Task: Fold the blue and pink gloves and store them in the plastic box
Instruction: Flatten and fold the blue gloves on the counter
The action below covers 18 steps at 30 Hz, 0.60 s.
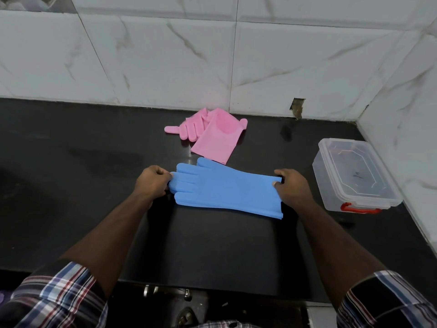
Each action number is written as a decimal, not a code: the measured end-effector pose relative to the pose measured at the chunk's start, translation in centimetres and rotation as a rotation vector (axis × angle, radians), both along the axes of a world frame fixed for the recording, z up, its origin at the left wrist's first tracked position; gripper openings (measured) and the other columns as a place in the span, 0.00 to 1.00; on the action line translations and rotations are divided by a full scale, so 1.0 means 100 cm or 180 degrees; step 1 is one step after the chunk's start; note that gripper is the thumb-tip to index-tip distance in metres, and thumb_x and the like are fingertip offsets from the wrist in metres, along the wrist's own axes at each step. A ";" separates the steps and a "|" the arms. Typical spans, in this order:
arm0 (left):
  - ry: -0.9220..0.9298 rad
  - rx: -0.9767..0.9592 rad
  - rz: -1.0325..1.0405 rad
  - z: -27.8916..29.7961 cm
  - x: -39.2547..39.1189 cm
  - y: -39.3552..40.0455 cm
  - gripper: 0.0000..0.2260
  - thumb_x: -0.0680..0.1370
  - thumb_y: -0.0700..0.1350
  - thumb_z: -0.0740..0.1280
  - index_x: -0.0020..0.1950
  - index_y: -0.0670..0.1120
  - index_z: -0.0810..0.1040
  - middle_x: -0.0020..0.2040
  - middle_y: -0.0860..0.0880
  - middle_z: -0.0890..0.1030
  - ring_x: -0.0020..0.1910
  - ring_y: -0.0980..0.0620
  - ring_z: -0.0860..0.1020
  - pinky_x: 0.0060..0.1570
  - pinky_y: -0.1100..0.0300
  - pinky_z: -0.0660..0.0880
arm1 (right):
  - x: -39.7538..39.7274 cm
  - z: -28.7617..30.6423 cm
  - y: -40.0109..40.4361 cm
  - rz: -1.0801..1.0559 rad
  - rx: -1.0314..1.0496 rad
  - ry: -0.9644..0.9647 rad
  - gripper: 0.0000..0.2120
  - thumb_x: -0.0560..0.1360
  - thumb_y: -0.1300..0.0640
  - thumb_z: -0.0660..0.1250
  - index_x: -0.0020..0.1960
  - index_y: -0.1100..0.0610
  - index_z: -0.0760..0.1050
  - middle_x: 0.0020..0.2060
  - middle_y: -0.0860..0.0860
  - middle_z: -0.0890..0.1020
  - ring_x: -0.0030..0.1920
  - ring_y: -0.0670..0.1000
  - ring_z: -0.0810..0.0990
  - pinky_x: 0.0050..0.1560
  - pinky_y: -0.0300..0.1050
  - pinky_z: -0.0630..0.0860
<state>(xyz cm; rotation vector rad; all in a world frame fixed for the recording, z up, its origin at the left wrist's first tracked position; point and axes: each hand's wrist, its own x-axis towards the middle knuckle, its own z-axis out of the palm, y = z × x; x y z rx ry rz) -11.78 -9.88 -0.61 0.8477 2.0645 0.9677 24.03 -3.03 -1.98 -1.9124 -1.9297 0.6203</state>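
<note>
A blue glove [224, 188] lies flat across the middle of the black counter, fingers to the left and cuff to the right. My left hand [153, 181] pinches its fingertips. At the other end my right hand [292, 185] grips the cuff edge. Behind it, near the wall, lie the pink gloves [210, 133], one partly on top of the other. The clear plastic box [354, 174] with a red handle stands to the right, its lid closed.
The black counter [82, 174] runs left to right and meets a white tiled wall [165, 55] at the back and on the right. Its front edge is just below my forearms.
</note>
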 end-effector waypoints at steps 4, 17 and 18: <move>-0.0076 0.0051 0.0077 0.002 0.003 0.001 0.04 0.76 0.43 0.65 0.45 0.43 0.75 0.41 0.45 0.78 0.38 0.49 0.77 0.41 0.52 0.80 | 0.000 0.000 0.005 -0.0075 0.0031 0.0099 0.13 0.77 0.61 0.68 0.61 0.59 0.80 0.58 0.55 0.82 0.58 0.55 0.79 0.58 0.46 0.73; 0.1194 0.0175 -0.0326 0.004 0.002 -0.002 0.11 0.76 0.49 0.66 0.57 0.49 0.77 0.57 0.49 0.81 0.54 0.47 0.78 0.56 0.50 0.76 | 0.001 0.003 0.008 -0.0235 -0.0227 -0.0136 0.20 0.75 0.52 0.70 0.64 0.59 0.78 0.58 0.57 0.80 0.56 0.58 0.80 0.58 0.51 0.76; 0.1557 0.0308 -0.0510 0.006 0.006 -0.001 0.13 0.76 0.50 0.66 0.59 0.51 0.77 0.59 0.50 0.80 0.58 0.47 0.78 0.59 0.47 0.75 | 0.002 0.002 0.009 -0.0209 -0.0262 -0.0233 0.20 0.75 0.50 0.70 0.63 0.59 0.78 0.58 0.58 0.79 0.54 0.58 0.80 0.57 0.51 0.77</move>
